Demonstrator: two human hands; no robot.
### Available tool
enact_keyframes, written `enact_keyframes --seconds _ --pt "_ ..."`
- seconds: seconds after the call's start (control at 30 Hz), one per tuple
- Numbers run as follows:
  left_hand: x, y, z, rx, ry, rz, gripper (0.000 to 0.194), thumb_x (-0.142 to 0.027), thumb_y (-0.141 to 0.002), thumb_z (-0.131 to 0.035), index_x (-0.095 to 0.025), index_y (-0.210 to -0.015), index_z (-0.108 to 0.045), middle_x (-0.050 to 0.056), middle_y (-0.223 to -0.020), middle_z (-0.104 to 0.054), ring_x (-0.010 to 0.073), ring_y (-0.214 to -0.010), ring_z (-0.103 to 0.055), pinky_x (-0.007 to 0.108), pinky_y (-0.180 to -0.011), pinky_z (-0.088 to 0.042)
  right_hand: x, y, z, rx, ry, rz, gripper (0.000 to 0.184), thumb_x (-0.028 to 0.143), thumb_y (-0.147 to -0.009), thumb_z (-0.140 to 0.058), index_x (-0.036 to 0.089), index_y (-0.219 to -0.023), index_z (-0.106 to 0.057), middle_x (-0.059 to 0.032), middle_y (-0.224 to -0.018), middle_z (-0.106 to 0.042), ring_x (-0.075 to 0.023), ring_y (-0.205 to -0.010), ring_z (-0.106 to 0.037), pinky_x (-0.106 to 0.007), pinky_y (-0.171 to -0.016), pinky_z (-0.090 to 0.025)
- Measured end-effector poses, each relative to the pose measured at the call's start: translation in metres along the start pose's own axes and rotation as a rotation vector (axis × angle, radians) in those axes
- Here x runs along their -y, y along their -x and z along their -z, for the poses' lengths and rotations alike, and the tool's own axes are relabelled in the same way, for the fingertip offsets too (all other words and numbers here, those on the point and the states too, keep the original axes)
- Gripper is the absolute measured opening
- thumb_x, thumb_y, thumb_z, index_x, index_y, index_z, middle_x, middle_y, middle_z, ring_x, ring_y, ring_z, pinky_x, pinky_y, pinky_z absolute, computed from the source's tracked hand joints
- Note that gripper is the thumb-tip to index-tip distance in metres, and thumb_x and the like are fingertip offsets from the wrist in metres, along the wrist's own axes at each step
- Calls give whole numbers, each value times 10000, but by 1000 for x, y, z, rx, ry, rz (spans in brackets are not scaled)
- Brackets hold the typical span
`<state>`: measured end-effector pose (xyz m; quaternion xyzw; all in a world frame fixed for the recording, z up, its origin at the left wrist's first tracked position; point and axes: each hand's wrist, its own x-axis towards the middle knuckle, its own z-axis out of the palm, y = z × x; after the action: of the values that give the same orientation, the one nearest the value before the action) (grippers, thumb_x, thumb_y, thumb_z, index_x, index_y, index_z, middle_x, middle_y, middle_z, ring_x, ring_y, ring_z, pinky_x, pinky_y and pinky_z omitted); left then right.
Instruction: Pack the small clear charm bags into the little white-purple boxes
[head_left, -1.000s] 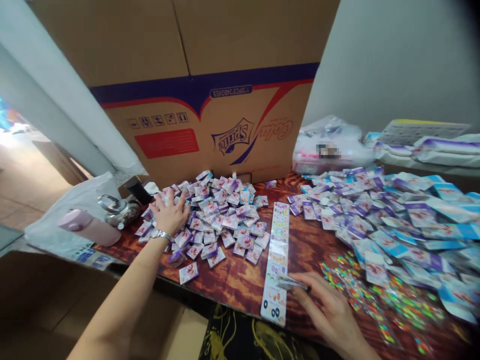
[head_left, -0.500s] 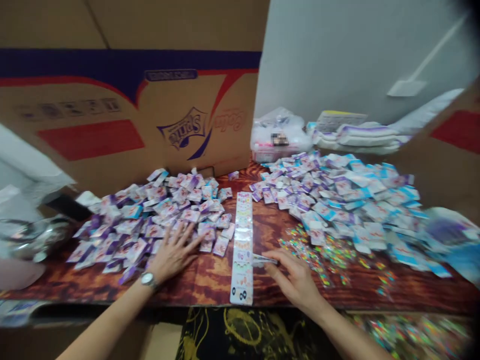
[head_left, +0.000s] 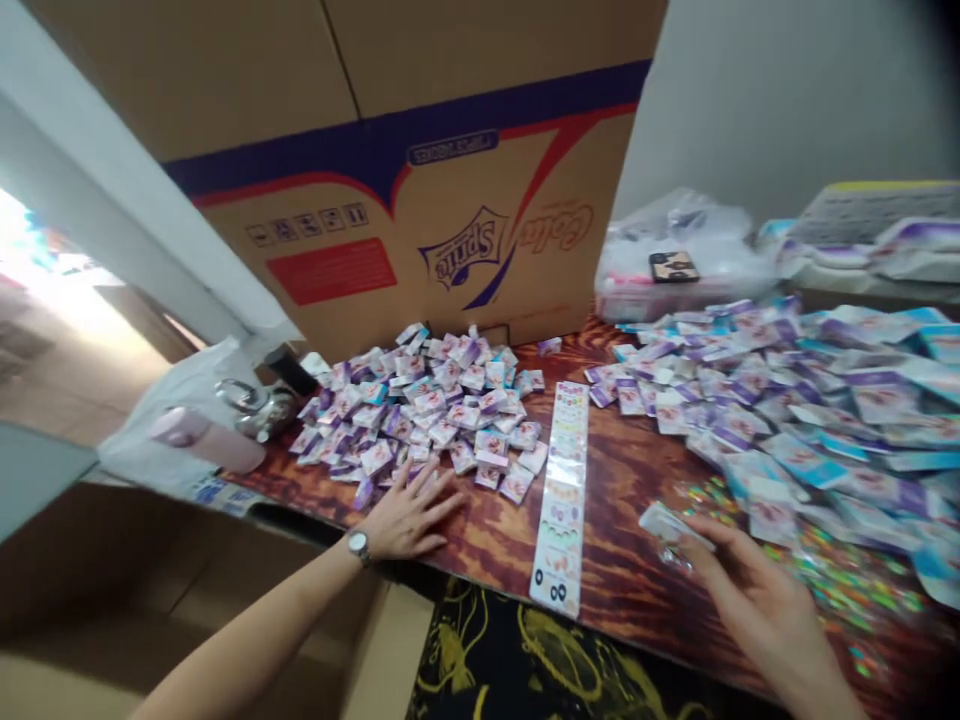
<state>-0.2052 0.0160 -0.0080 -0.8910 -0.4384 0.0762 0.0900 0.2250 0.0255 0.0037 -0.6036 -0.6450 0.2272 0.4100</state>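
The left hand [head_left: 411,515] lies open and flat on the wooden table [head_left: 480,545], fingers spread and holding nothing, just beside the near edge of a pile of small purple-and-white sachets [head_left: 427,410]. A watch [head_left: 358,545] circles its wrist. At near right, the right hand [head_left: 750,590] is closed in a light pinch on a small clear packet [head_left: 667,525], which juts out to the left of the fingers. Between the hands, a long printed strip [head_left: 559,500] lies flat, running from near to far.

Just past the right hand lie bright glittery packets [head_left: 840,590], and beyond them spreads a wide heap of blue-edged sachets [head_left: 817,400]. To the left of the pile stand a pink flask [head_left: 210,440] and a steel kettle [head_left: 255,410], with a white plastic bag [head_left: 165,430] beside them. At the far side, a large carton [head_left: 390,170] stands upright, and a phone [head_left: 673,266] rests on a clear bag [head_left: 690,235] to its right.

The right hand appears to be doing the work here, and the slick packet calls for a firm pinch.
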Motion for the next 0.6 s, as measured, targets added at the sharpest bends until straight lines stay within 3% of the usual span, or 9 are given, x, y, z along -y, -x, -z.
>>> enact_keyframes --seconds 0.1,0.23,0.4,0.6 --pt "4 21 -12 17 -22 34 530 -445 -903 -378 -296 -1400 -273 69 -1450 -339 299 -1349 -229 578 -1075 -70 1 2 -6 123 -7 -15 382 513 -796 -547 200 -998 -636 -56 -943 -698 -209 -821 -659 -269 -727 -530" --pt "29 43 -20 60 -48 42 529 -339 -920 -371 -323 -1418 -195 61 -1448 -344 296 -1348 -237 565 -1068 -125 3 2 -10 133 11 0 391 527 -783 -547 211 -998 -630 -45 -976 -686 -212 -843 -654 -267 -742 -529" --pt "52 61 -21 132 -67 46 568 -234 -903 -382 -370 -1413 -171 45 -1470 -300 308 -1359 -204 567 -1061 -143 1 3 -11 137 6 35 381 524 -771 -557 207 -967 -636 -41 -908 -705 -204 -772 -674 -231 -653 -545" --pt "62 73 -30 76 -125 16 606 -162 -883 -380 -374 -1411 -171 49 -1461 -319 300 -1348 -233 572 -1055 -141 14 1 -13 127 34 55 366 522 -764 -564 218 -947 -652 -39 -899 -713 -213 -753 -678 -235 -601 -556"
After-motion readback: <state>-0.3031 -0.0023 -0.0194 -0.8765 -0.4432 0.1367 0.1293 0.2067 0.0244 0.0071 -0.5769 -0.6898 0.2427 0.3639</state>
